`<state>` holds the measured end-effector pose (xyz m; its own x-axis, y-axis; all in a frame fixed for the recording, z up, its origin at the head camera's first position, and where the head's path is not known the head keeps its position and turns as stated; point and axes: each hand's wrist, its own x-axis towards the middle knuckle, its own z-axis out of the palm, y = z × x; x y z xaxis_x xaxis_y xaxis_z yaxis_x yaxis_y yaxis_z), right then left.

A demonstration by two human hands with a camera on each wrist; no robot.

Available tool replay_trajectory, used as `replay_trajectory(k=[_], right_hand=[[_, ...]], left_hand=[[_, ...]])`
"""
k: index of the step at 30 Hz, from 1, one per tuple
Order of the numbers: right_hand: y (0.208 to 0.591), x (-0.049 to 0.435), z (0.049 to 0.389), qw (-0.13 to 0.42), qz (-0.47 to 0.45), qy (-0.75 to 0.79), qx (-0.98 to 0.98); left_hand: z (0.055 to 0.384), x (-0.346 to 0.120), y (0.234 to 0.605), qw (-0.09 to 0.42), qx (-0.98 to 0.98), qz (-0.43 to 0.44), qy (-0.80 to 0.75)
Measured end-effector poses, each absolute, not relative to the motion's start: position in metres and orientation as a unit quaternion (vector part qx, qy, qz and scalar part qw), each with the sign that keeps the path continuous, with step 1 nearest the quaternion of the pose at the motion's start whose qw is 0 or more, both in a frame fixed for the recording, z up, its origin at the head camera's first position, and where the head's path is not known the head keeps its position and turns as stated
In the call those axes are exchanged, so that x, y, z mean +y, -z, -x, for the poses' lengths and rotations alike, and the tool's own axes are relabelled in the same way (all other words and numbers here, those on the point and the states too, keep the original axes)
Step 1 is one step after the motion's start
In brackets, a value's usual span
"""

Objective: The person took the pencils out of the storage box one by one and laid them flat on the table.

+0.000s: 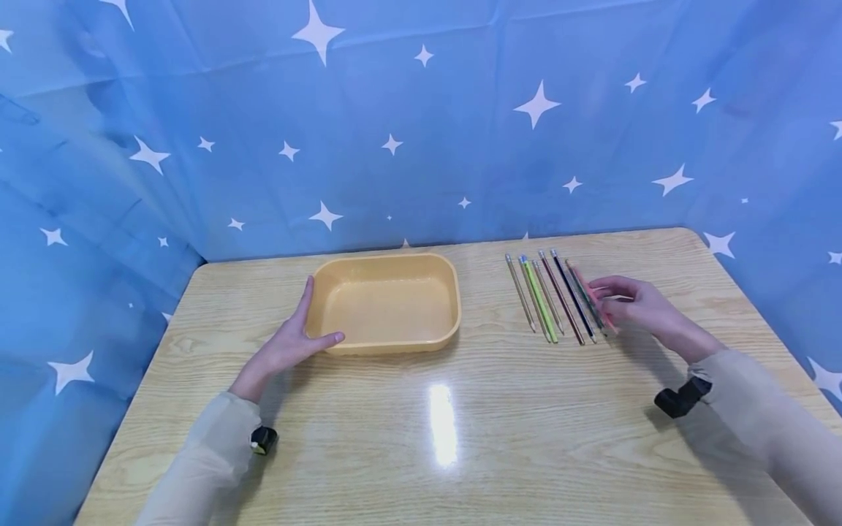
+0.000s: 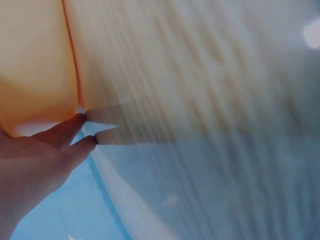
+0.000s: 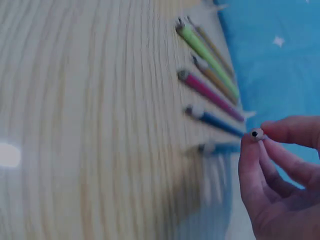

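At the left end of a shallow tan plastic tray [image 1: 395, 346], my left hand [image 1: 288, 345] is spread, its fingers along the outer side and its thumb by the front rim. In the left wrist view, straight fingers [image 2: 70, 131] lie against the tray's wall. My right hand [image 1: 650, 310] pinches a pink pencil [image 1: 609, 320] between thumb and fingers at the right end of a row of pencils. The right wrist view shows that pencil's end [image 3: 257, 134] facing the camera. Several pencils lie side by side, including a lime green pencil [image 1: 541, 301] and a dark blue pencil [image 1: 574, 294].
The wooden table [image 1: 368, 431] has a rounded far right corner. A blue curtain with white stars [image 1: 434, 146] hangs directly behind its far edge and along the left. Black wrist cameras, such as the right camera [image 1: 683, 397], sit near both cuffs.
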<state>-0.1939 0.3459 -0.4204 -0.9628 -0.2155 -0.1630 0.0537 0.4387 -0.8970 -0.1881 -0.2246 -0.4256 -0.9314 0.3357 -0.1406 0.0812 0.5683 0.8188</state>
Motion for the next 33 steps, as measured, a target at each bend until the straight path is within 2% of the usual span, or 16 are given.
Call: replay_trajectory(k=[7, 16, 25, 33], right_hand=[[0.430, 0.356, 0.195, 0.104, 0.027, 0.464, 0.879], [0.431, 0.340, 0.198, 0.080, 0.022, 0.374, 0.924], [0.437, 0.336, 0.198, 0.029, 0.029, 0.335, 0.941], [0.435, 0.333, 0.198, 0.032, 0.034, 0.318, 0.947]], left_hand=[[0.189, -0.226, 0.424, 0.146, 0.873, -0.116, -0.451], [0.190, -0.231, 0.426, 0.149, 0.880, -0.103, -0.439], [0.191, -0.233, 0.425, 0.148, 0.889, -0.104, -0.421], [0.192, -0.233, 0.423, 0.131, 0.900, -0.111, -0.401]])
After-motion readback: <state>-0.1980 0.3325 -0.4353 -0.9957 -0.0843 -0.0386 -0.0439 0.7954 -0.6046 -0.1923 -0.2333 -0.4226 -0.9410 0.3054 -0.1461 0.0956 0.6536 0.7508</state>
